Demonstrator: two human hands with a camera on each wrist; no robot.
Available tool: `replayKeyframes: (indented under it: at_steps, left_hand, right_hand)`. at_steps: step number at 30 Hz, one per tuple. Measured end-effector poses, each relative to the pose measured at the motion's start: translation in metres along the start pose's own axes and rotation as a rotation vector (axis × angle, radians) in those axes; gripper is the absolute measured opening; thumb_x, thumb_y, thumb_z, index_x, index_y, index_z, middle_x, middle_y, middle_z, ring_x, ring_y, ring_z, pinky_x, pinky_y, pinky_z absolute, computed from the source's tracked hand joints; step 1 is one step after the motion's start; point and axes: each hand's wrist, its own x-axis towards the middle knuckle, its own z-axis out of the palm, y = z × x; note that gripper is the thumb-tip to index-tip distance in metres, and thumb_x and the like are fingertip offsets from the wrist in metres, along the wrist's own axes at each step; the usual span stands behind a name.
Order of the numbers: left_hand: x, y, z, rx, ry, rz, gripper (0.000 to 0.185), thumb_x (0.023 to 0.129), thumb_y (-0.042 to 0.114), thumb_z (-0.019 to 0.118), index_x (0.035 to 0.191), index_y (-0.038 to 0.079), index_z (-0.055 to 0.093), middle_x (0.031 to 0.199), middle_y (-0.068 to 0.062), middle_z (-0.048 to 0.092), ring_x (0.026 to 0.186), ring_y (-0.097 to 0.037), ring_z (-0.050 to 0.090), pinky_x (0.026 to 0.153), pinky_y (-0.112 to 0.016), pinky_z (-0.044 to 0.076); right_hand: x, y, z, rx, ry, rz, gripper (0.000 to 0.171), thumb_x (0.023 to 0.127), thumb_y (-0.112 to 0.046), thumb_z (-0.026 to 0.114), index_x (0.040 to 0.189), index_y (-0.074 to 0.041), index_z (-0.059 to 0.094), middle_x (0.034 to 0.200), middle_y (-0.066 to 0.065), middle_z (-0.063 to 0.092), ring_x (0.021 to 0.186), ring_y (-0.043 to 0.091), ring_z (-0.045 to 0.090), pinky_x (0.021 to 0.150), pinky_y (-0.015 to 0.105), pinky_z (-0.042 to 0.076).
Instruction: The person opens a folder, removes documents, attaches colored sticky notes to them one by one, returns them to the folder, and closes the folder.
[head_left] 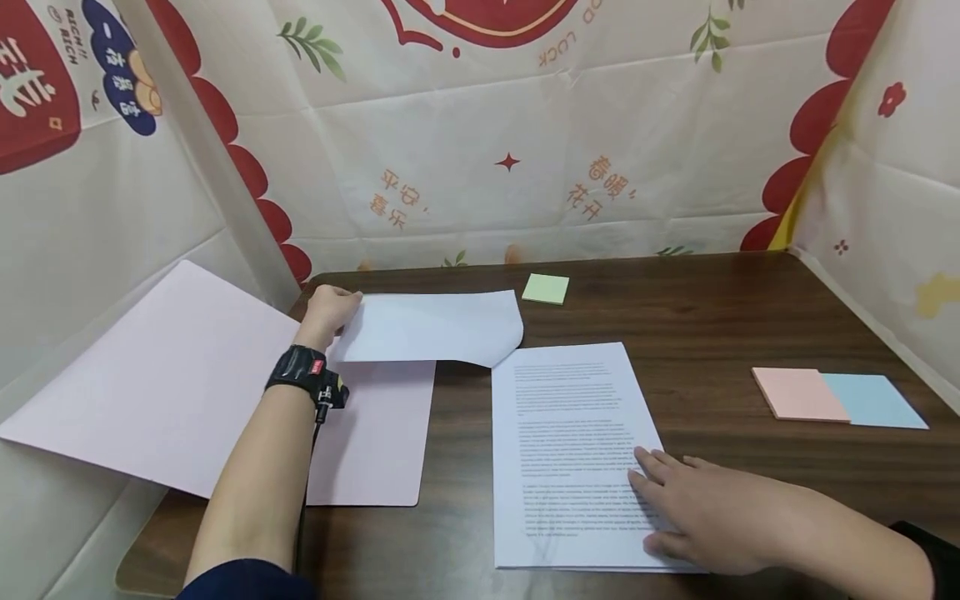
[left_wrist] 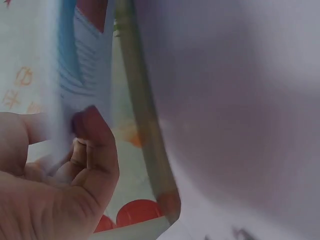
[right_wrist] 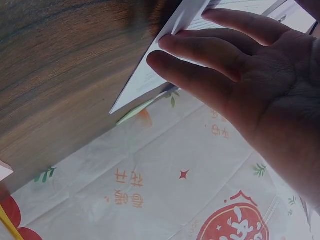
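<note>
a: where's your left hand?
b: left of centre, pinching the sheet lifted above the folder.
a: your right hand?
b: lower right, fingers spread flat on the stack.

Green sticky pad at table's far edge, pink pad touching blue pad at right, patterned cloth backdrop

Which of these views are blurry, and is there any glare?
Head view: sharp, evenly lit, no glare, soft shadow under the left hand. Left wrist view: badly blurred, the sheet fills it up close. Right wrist view: mostly sharp, the right hand shadowed.
</note>
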Motion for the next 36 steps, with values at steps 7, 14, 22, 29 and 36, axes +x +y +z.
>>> replayKeyframes:
  at_steps: [7, 14, 22, 29, 36]
  left_hand:
    - [0.020, 0.002, 0.021, 0.215, 0.055, 0.156, 0.043, 0.108, 0.033, 0.048, 0.114, -0.001, 0.072, 0.126, -0.024, 0.071, 0.117, -0.039, 0.064, 0.098, -0.051, 0.057]
    - [-0.011, 0.092, 0.086, 0.455, 0.066, 0.336, 0.033, 0.105, 0.025, 0.050, 0.108, 0.000, 0.072, 0.133, -0.023, 0.068, 0.121, -0.042, 0.062, 0.096, -0.055, 0.058]
    - [-0.031, 0.171, 0.187, 0.590, -0.060, 0.534, 0.023, 0.107, 0.024, 0.058, 0.117, 0.010, 0.074, 0.119, -0.009, 0.074, 0.100, -0.025, 0.069, 0.085, -0.048, 0.061]
    - [-0.035, 0.180, 0.241, 0.803, -0.131, 0.529, 0.035, 0.111, 0.037, 0.054, 0.137, 0.021, 0.071, 0.154, -0.005, 0.063, 0.150, -0.030, 0.052, 0.128, -0.067, 0.028]
    - [-0.044, 0.175, 0.258, 1.062, -0.043, 0.826, 0.024, 0.111, 0.015, 0.056, 0.119, 0.024, 0.077, 0.128, 0.003, 0.076, 0.114, -0.018, 0.074, 0.122, -0.051, 0.045]
  right_hand:
    - [-0.001, 0.000, -0.001, 0.014, 0.010, -0.002, 0.079, 0.098, -0.056, 0.069, 0.154, -0.003, 0.054, 0.169, 0.027, 0.037, 0.153, 0.048, 0.043, 0.116, 0.076, 0.034]
    - [-0.007, -0.002, -0.015, -0.006, 0.101, -0.019, 0.073, 0.095, -0.056, 0.073, 0.153, -0.015, 0.058, 0.175, 0.020, 0.028, 0.149, 0.041, 0.051, 0.110, 0.080, 0.038]
    - [-0.008, -0.006, -0.021, 0.019, 0.101, -0.020, 0.071, 0.096, -0.053, 0.074, 0.154, -0.017, 0.057, 0.177, 0.017, 0.025, 0.151, 0.041, 0.049, 0.113, 0.081, 0.034]
    - [-0.005, -0.002, -0.020, 0.019, 0.099, -0.024, 0.070, 0.094, -0.052, 0.076, 0.152, -0.017, 0.060, 0.176, 0.017, 0.028, 0.150, 0.042, 0.050, 0.112, 0.082, 0.034]
    - [-0.008, 0.002, -0.019, 0.020, 0.109, -0.013, 0.070, 0.096, -0.055, 0.073, 0.152, -0.015, 0.059, 0.176, 0.019, 0.027, 0.152, 0.043, 0.046, 0.113, 0.082, 0.033]
